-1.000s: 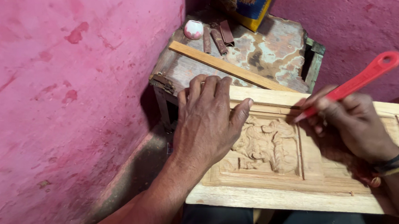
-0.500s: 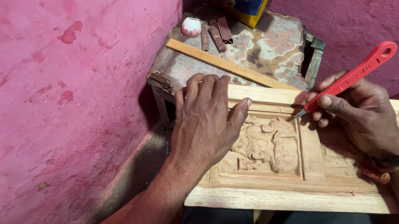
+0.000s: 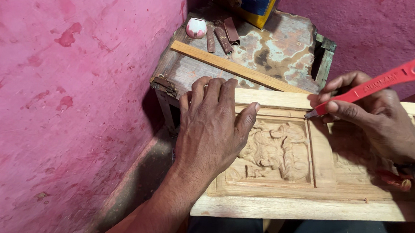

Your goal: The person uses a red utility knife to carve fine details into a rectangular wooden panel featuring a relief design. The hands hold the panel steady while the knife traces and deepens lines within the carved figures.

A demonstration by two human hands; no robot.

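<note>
A pale carved wooden panel lies across my lap, its far edge resting on a small worn table. My left hand lies flat on the panel's left end, thumb spread toward the carved relief. My right hand grips a red-handled carving tool. The tool's metal tip touches the upper right corner of the frame around the relief, and its handle slants up to the right. A second carved area under my right hand is mostly hidden.
The worn table carries a thin wooden strip, two brown rolled pieces, a small pink and white object and a blue and yellow box. A pink wall stands close on the left, another behind.
My right hand has shifted the tool slightly, its tip now set at the frame's upper right corner. The left hand stays pressed on the panel.
</note>
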